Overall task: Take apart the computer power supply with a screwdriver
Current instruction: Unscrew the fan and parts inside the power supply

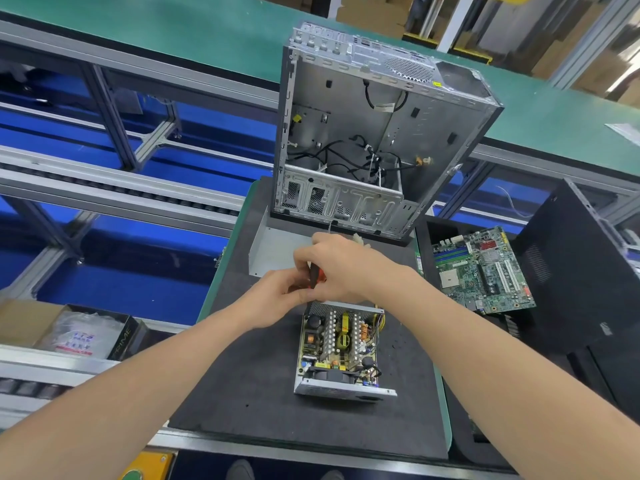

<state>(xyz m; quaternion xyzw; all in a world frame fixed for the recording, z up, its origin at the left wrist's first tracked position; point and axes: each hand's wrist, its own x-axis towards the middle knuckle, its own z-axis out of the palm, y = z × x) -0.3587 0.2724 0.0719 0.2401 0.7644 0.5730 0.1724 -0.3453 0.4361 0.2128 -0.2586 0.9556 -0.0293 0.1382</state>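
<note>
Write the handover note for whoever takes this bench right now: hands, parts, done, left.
Right hand: grips the red-and-black screwdriver, which points down at the far end of the power supply.
Left hand: pinches the tool near its lower end, apparently steadying it.
Parts: power supply on the black mat, open on top; its grey cover lies just beyond the hands.
Done: cover off, circuit board exposed.
Left: board and fan still sit in the housing; likely carry on with the far-end fastener, which the hands hide.
</note>
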